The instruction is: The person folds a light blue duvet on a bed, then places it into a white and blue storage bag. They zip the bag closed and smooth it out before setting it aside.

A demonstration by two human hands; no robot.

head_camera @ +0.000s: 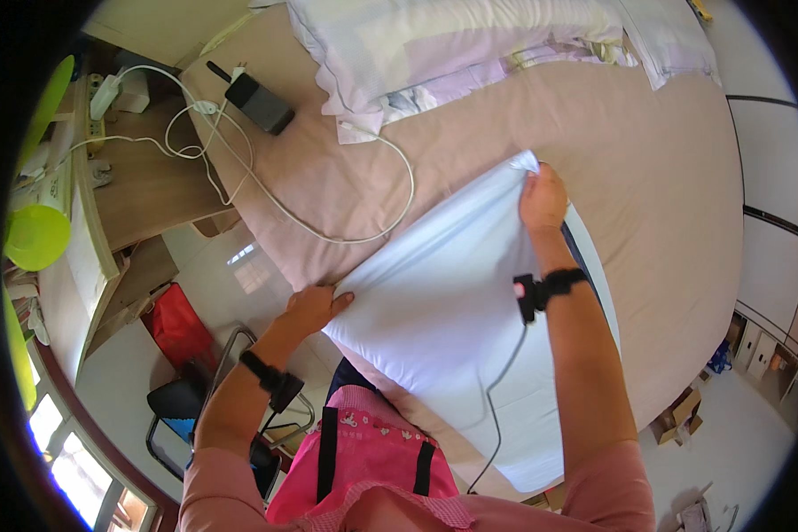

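A light blue cloth (452, 286) lies spread over the near part of a bed with a beige sheet (665, 199). My left hand (316, 307) pinches its left corner at the bed's edge, thumb on top. Farther up and to the right, my right hand (544, 198) grips the far corner, where the fabric is bunched. The cloth's far edge runs taut between both hands. A dark strip shows along the cloth beside my right forearm. Each wrist wears a black strap with a small device; a thin cable from the right one hangs across the cloth.
A black power bank (259, 103) and a looping white cable (306, 229) lie on the bed's left side. Folded patterned bedding (465, 40) is at the far end. Left stand a wooden desk (153, 179) and a chair (183, 399); a cardboard box (679, 417) sits on the floor at right.
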